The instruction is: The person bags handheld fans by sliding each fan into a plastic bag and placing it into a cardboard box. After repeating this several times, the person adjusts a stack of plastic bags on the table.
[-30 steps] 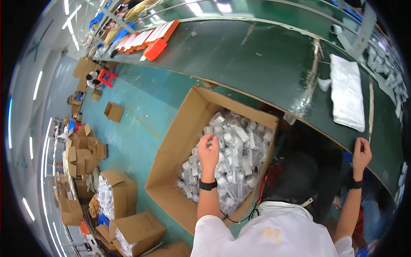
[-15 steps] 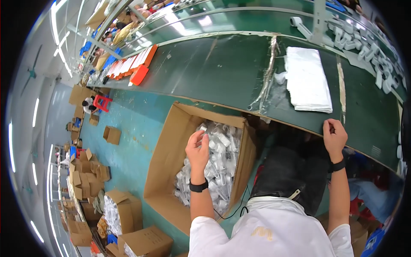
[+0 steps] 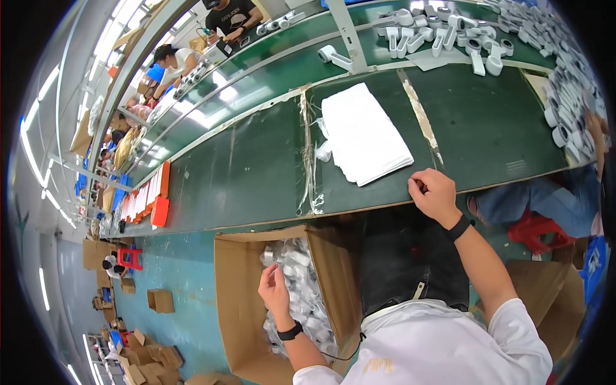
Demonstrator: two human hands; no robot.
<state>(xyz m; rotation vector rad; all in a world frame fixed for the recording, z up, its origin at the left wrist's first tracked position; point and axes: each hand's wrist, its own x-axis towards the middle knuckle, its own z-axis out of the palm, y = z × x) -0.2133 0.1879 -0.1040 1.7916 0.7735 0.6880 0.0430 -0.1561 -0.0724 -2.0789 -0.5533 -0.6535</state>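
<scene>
My left hand (image 3: 274, 294) hangs over the open cardboard box (image 3: 240, 308) on the floor, fingers loosely bent and slightly apart, holding nothing I can see. Below it, the box is filled with white items in clear plastic bags (image 3: 305, 305). My right hand (image 3: 436, 194) is at the front edge of the green worktable (image 3: 250, 173), its fingers curled in with nothing visible in them. Just beyond its fingertips lies a flat stack of white plastic bags (image 3: 369, 135). A dark band circles each wrist.
White handheld devices (image 3: 471, 42) with round heads crowd the back shelf and far right, beside another person's arm (image 3: 595, 131). Orange-and-white boxes (image 3: 146, 196) line the table's left end. A red stool (image 3: 542, 232) is on the right. Two people (image 3: 173, 63) work across the table.
My view has turned to the right, so the table and bag stack sit further left in it. The left hand stays above the box, the right hand near the table edge.
</scene>
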